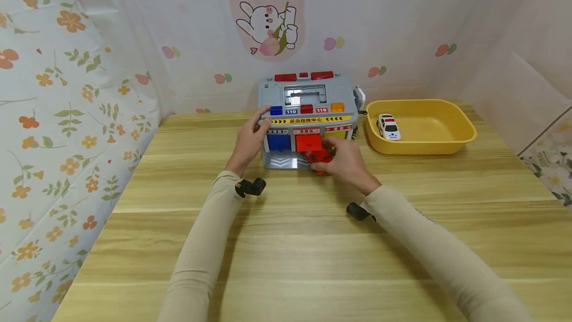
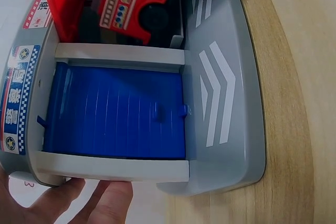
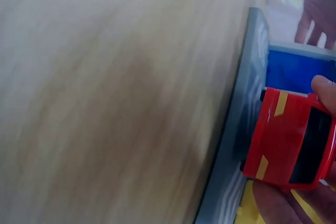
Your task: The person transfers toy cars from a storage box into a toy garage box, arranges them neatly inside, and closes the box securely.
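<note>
Likely snag: right hand (image 1: 346, 163) pinches the red truck (image 3: 286, 142) askew, so its roof could catch the raised red door (image 1: 308, 142); left hand (image 1: 249, 140), fingers spread, touches the garage (image 1: 270, 94).

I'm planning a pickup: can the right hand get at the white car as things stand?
Probably not yet: the right hand grips the red toy truck, though the white car sits in an open tray.

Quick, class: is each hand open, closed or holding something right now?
Left hand: open, resting against the side of the grey toy station.
Right hand: closed, holding the red toy truck.
</note>
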The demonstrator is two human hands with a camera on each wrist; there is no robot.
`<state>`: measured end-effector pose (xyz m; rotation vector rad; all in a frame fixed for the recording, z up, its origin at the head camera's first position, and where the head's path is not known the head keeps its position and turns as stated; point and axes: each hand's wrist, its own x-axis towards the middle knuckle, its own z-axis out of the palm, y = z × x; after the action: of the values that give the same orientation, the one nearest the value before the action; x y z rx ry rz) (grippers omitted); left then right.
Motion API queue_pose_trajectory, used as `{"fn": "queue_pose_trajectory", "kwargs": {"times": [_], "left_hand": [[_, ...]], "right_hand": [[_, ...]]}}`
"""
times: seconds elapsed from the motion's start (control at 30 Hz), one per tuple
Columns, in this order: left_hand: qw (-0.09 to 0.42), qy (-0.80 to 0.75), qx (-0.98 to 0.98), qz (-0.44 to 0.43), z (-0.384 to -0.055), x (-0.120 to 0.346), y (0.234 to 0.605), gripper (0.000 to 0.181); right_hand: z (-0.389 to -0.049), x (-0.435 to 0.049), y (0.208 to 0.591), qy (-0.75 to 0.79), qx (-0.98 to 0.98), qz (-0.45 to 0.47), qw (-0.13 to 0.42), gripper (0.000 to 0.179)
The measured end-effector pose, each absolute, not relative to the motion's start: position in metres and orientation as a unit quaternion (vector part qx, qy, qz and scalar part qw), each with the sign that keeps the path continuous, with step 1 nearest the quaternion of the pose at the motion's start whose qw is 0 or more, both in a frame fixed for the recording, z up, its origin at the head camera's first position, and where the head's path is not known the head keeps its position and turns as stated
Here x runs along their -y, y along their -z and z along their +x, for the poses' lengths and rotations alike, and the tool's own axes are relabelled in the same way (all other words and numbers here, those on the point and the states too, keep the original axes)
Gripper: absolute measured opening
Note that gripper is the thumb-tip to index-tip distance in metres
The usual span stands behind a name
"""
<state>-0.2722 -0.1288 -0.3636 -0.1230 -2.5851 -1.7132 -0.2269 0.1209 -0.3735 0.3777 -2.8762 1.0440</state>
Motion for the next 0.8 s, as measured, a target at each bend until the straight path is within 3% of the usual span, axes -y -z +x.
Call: {"fn": "queue_pose_trajectory", "kwargs": {"times": [0.33, 0.8], "left_hand": [[0.025, 0.553, 0.832, -0.044, -0.272, 0.127, 0.365, 0.044], [0.022, 0.555, 0.83, -0.046, -0.271, 0.129, 0.363, 0.045]], "right_hand": [[-0.23, -0.112, 0.378, -0.312, 0.94, 0.125, 0.057, 0.06], [-0.228, -0.106, 0.376, -0.318, 0.936, 0.144, 0.049, 0.056]]}}
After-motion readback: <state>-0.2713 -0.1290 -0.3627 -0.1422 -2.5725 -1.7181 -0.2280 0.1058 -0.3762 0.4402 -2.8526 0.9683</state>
